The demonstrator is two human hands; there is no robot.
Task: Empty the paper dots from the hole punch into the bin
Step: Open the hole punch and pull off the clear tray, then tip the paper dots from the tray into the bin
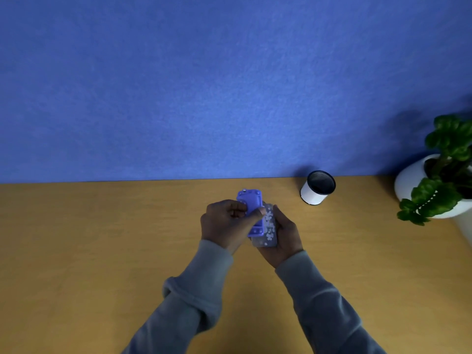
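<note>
Over the middle of the wooden worktop (102, 251), two hands meet around one purple hole punch (250, 200). The left hand (224, 223) is curled around the punch's body, fingers and thumb closed on it, with the upper end of the punch sticking out beyond the knuckles toward the wall. The right hand (283, 233) cups a clear tray (268, 226) lying against the punch's right side, its fingers wrapped under and around it; white paper dots (268, 222) show through the clear plastic, too many and too small to count. Whether the tray is still clipped to the punch or already parted from it cannot be told. One small white bin (316, 187) with a dark open mouth stands to the right and farther back, near the worktop's far edge where it meets the blue wall (229, 85), well apart from the hands. Between the hands and the bin the wood is bare. One potted plant (444, 175) in a white pot sits at the right edge of view, beyond the bin. Both grey sleeves (199, 290) reach in from the near edge, and wide bare wood runs to the left.
</note>
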